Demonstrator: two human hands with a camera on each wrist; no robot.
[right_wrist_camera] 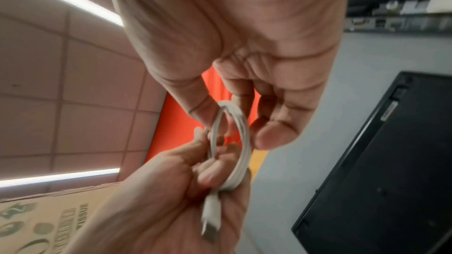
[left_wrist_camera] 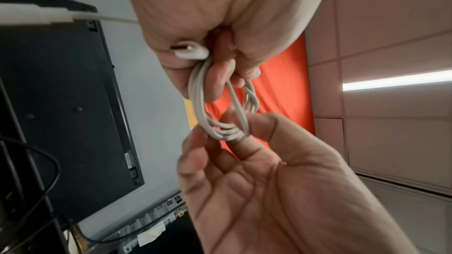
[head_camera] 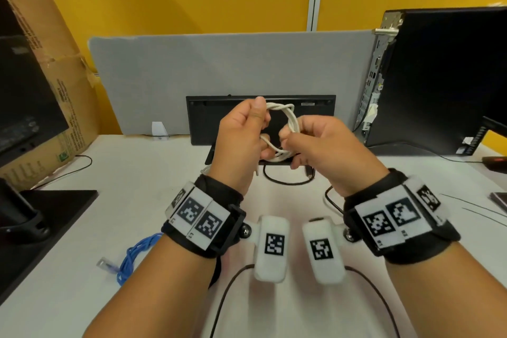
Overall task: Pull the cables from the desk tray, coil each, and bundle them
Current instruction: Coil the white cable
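Observation:
A white cable (head_camera: 291,118) is wound into a small coil and held up over the desk between both hands. My left hand (head_camera: 258,123) grips the coil's left side with curled fingers and thumb. In the left wrist view the coil (left_wrist_camera: 199,101) hangs from that hand with a white plug (left_wrist_camera: 192,52) sticking out of the fist. My right hand (head_camera: 290,143) pinches the coil's right side. In the right wrist view its thumb and fingers close on the loops (right_wrist_camera: 240,123), and the plug (right_wrist_camera: 211,217) points down. A blue cable (head_camera: 134,255) lies bunched on the desk at the left.
A black cable (head_camera: 288,182) loops on the white desk under the hands. A black keyboard (head_camera: 208,118) leans upright against the grey divider (head_camera: 164,77). A PC tower (head_camera: 439,77) stands at the right, a cardboard box (head_camera: 55,77) and a monitor base (head_camera: 49,214) at the left.

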